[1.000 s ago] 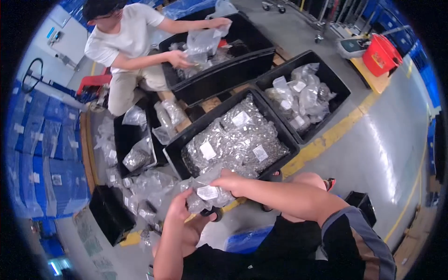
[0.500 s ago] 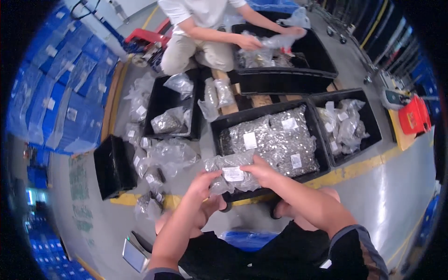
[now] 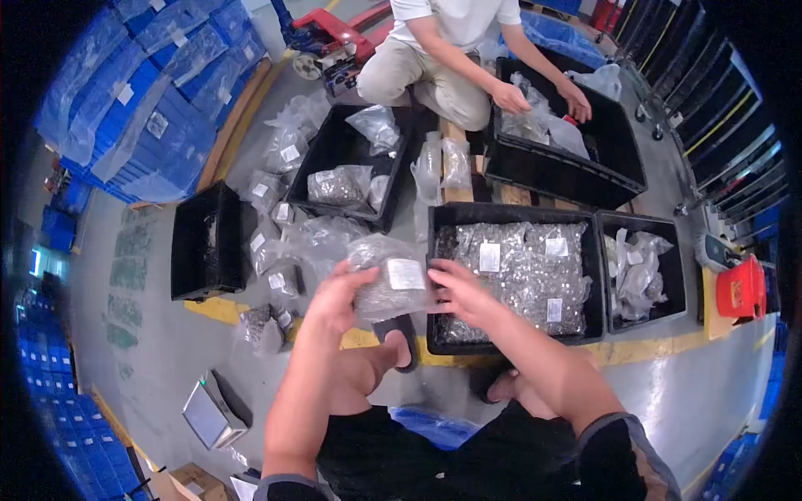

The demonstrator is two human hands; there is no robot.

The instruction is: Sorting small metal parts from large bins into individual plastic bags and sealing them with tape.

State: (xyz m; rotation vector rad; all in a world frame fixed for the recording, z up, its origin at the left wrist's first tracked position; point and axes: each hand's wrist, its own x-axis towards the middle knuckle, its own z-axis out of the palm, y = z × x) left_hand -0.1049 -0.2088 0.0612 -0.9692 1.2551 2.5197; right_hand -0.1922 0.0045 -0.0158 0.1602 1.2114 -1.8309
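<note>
Between my hands is a clear plastic bag (image 3: 386, 296) full of small shiny metal-looking pieces, with a white label on its face. My left hand (image 3: 337, 299) grips its left side, thumb over the front. My right hand (image 3: 464, 292) is at its right edge, fingers somewhat spread against the plastic. To the right, below my right hand, stands a black crate (image 3: 595, 288) packed with similar labelled bags (image 3: 522, 271). The exact kind of the small pieces is too fine to make out.
Filled bags (image 3: 261, 327) lie on the floor at left, beside a black bin (image 3: 207, 242) and another black crate (image 3: 309, 188). Further right are a crate of bags (image 3: 639, 275) and a red container (image 3: 741, 288). Across from me, a person (image 3: 455, 50) handles plastic in a large crate (image 3: 568, 171). A scale (image 3: 213, 413) sits lower left.
My hands and the bag have moved left, off the crate's near edge, and the bag has turned. My view has shifted. The other person's hands have lowered into their crate.
</note>
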